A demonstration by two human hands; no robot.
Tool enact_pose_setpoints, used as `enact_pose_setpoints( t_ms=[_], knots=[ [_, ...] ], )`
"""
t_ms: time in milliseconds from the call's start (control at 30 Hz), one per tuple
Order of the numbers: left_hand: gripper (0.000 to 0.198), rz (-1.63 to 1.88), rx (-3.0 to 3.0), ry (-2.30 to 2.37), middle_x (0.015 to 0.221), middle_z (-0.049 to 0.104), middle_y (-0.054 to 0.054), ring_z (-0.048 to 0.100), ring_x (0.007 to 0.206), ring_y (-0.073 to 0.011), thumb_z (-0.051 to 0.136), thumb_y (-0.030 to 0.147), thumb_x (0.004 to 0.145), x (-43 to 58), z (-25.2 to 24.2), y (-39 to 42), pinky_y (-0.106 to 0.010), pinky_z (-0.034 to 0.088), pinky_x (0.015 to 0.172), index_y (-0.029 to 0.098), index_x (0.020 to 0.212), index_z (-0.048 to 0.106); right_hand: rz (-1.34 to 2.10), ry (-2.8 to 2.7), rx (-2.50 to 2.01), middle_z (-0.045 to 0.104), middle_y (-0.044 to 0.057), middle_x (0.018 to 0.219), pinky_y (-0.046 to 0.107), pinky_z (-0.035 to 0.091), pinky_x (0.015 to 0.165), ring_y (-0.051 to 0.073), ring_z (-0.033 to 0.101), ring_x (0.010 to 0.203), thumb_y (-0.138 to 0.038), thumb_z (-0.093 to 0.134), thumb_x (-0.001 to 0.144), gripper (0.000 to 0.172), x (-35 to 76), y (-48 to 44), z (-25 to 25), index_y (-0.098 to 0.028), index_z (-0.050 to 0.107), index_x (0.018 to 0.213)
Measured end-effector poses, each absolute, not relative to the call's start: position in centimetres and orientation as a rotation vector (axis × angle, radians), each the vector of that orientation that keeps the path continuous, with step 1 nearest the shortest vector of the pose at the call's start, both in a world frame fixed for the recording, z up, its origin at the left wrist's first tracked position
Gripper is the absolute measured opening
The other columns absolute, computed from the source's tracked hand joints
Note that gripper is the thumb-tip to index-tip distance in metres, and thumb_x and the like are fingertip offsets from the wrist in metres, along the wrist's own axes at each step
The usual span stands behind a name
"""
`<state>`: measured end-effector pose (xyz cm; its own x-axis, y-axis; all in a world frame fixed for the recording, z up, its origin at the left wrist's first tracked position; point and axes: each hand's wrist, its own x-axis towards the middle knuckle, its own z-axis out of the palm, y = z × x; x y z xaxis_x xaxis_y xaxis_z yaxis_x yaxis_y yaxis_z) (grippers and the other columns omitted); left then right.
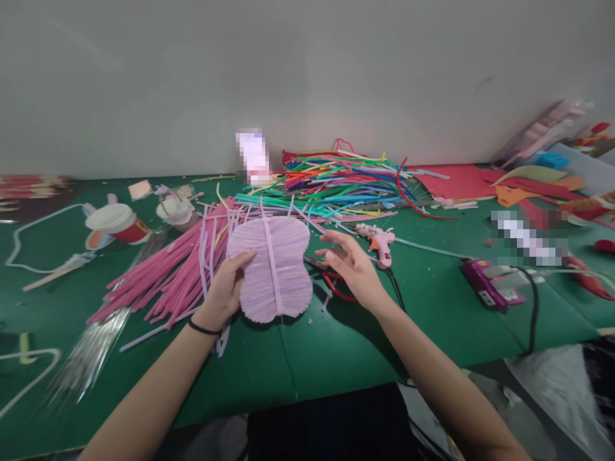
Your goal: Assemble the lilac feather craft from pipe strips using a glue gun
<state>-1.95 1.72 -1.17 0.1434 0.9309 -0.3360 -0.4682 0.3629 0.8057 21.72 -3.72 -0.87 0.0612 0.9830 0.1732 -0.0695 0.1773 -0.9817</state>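
My left hand point(228, 282) grips the left edge of a lilac butterfly-shaped piece point(293, 269) made of pipe cleaners laid side by side, its thumb on the front face. A lilac stem runs down the piece's middle, and two thin tips stick up at its top. Just right of the piece, my right hand point(353, 266) hovers with its fingers apart and nothing in them. Below that hand lie red-handled scissors point(339, 288) on the table, partly covered by it. A pink glue gun point(381, 245) rests a little farther right.
Pink pipe cleaners point(158, 275) lie left, with lilac ones beside them. A multicoloured heap point(341, 179) sits at the back near a blurred phone point(253, 157). A lidded paper cup point(118, 223) stands left. A purple power strip point(490, 285) with cables lies right on the green table point(346, 362).
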Motion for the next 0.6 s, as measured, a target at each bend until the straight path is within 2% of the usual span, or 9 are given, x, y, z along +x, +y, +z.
enact_pose_setpoints(
  t_ms=[67,133,267,400,600],
  knots=[
    [0.023,1.104,0.568,0.961,0.088,0.080,-0.007,0.075,0.095,-0.0297,0.074,0.016,0.072,-2.0,-1.2,1.9,-0.039,0.062,0.089,0.011,0.094,0.076,1.140,-1.241,-1.154,0.071,0.007,0.111,0.031,0.058,0.078,0.018,0.069,0.095,-0.057,0.061,0.088,0.036,21.8,-3.7,-0.9,-0.023,0.068,0.099],
    [0.021,1.109,0.546,0.966,0.089,0.080,-0.007,0.075,0.096,-0.0301,0.073,0.015,0.072,-2.0,-1.3,1.9,-0.039,0.062,0.090,0.011,0.093,0.075,1.136,-1.284,-1.265,0.074,0.007,0.095,0.029,0.056,0.071,0.018,0.070,0.087,-0.057,0.056,0.091,0.039,21.8,-3.6,-1.1,-0.021,0.069,0.091],
    [0.024,1.111,0.548,0.946,0.095,0.080,-0.009,0.074,0.101,-0.0309,0.072,0.014,0.072,-1.9,-1.2,1.8,-0.039,0.061,0.092,0.011,0.096,0.075,1.108,-1.379,-1.389,0.074,0.004,0.078,0.027,0.050,0.060,0.015,0.066,0.067,-0.051,0.068,0.083,0.031,21.3,-3.8,-1.5,-0.019,0.068,0.086],
    [0.024,1.122,0.548,0.945,0.094,0.080,-0.008,0.073,0.104,-0.0309,0.072,0.013,0.073,-1.7,-1.1,1.7,-0.040,0.060,0.095,0.012,0.097,0.076,1.089,-1.449,-1.450,0.071,0.001,0.071,0.027,0.048,0.059,0.014,0.063,0.063,-0.045,0.077,0.075,0.027,20.8,-4.1,-1.8,-0.020,0.066,0.076],
    [0.027,1.149,0.542,0.951,0.097,0.080,-0.008,0.072,0.106,-0.0315,0.072,0.012,0.073,-1.7,-1.3,1.9,-0.043,0.059,0.096,0.013,0.101,0.075,1.009,-1.478,-1.429,0.068,0.000,0.069,0.028,0.048,0.063,0.014,0.064,0.063,-0.042,0.057,0.092,0.024,21.2,-3.8,-2.1,-0.022,0.059,0.078]
  ],
)
